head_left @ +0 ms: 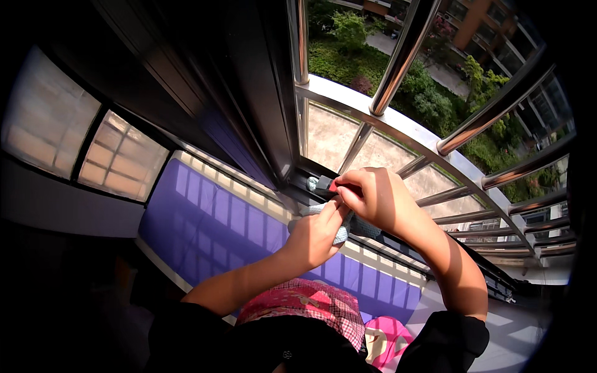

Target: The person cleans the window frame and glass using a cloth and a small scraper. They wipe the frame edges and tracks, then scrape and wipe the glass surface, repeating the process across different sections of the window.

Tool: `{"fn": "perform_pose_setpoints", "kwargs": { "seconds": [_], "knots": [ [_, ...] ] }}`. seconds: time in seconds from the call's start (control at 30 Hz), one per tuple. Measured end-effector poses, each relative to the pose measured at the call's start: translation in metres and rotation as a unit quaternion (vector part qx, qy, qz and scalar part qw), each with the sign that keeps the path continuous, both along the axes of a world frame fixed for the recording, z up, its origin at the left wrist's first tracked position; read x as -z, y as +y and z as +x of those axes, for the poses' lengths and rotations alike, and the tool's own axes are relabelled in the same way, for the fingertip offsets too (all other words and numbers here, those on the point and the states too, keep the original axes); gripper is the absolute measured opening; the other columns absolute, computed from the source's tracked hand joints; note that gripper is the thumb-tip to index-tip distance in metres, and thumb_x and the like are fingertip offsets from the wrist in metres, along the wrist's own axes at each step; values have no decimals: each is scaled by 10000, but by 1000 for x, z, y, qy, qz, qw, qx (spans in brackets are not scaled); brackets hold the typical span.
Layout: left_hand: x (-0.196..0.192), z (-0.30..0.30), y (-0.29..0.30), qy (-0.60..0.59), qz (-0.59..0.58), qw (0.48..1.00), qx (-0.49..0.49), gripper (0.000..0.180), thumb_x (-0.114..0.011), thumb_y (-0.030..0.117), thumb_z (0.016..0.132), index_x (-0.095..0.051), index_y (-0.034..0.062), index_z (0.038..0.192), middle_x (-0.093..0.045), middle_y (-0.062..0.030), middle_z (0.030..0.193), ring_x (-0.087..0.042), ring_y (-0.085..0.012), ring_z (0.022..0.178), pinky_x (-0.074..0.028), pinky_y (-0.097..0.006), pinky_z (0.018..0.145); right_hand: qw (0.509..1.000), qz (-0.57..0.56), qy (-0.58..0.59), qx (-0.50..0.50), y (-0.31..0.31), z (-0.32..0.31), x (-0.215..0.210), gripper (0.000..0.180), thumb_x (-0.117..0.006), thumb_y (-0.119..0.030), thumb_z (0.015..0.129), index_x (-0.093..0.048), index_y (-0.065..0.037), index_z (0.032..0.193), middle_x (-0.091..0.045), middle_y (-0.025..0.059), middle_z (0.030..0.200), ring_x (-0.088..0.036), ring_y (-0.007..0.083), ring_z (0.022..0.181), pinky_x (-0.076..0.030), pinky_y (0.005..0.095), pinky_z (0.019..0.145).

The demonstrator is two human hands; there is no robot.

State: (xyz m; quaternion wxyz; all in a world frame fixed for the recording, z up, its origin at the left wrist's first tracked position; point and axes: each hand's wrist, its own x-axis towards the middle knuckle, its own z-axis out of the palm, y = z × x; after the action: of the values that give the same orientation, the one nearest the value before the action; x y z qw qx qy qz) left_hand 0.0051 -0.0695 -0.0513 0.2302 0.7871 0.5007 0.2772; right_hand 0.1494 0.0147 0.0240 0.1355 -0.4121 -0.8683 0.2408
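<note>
My right hand (378, 198) is closed in a pinch over the window's dark sliding track (398, 244). Between its fingers is a small red-and-grey piece (333, 186), mostly hidden by the fingers, so its kind cannot be made out. A scrap of pale cloth (312, 183) shows at the grey end, down by the frame corner. Close beside it, my left hand (316, 239) has its fingers closed on a light blue cloth (341, 234). Part of that cloth hangs below the fingers, and more of it lies under my right hand along the track.
Shiny metal window bars (398, 68) curve around the far right, with greenery and a building beyond. A tall dark window frame (267, 81) rises at the left. Below the sill lies a purple padded surface (217, 214) striped with shadows. A pink patterned apron (305, 301) covers my front.
</note>
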Motion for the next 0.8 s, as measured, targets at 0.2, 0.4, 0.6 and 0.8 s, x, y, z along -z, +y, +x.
{"fn": "perform_pose_setpoints", "kwargs": {
  "seconds": [0.2,0.4,0.6,0.8],
  "knots": [
    [1,-3,-7,9,58,998,-17,530,-694,98,694,-510,23,1186,-522,-167,1202,-626,-331,791,-527,-379,657,997,7,-69,-36,3,-7,18,199,-586,-209,813,-697,-54,871,-666,151,800,-641,318,754,-519,384,673],
    [-4,-19,-14,27,60,993,-94,489,-694,109,727,-531,21,1180,-532,-162,1218,-636,-320,824,-524,-358,658,1000,19,-11,-22,6,-31,36,197,-590,-220,823,-691,-58,870,-645,159,728,-632,332,711,-519,411,643],
    [-11,-25,-9,38,37,994,-92,504,-699,59,715,-519,9,1183,-521,-178,1223,-618,-355,902,-522,-378,708,991,112,68,-25,11,-41,60,165,-593,-203,810,-665,-70,745,-631,132,655,-641,307,643,-519,406,594],
    [-9,-21,-10,31,30,994,-101,495,-693,54,721,-517,10,1182,-516,-180,1230,-615,-363,899,-521,-384,711,994,104,34,-12,9,-43,56,161,-607,-209,805,-705,-88,844,-627,149,657,-635,320,646,-523,408,592]
  ]
}}
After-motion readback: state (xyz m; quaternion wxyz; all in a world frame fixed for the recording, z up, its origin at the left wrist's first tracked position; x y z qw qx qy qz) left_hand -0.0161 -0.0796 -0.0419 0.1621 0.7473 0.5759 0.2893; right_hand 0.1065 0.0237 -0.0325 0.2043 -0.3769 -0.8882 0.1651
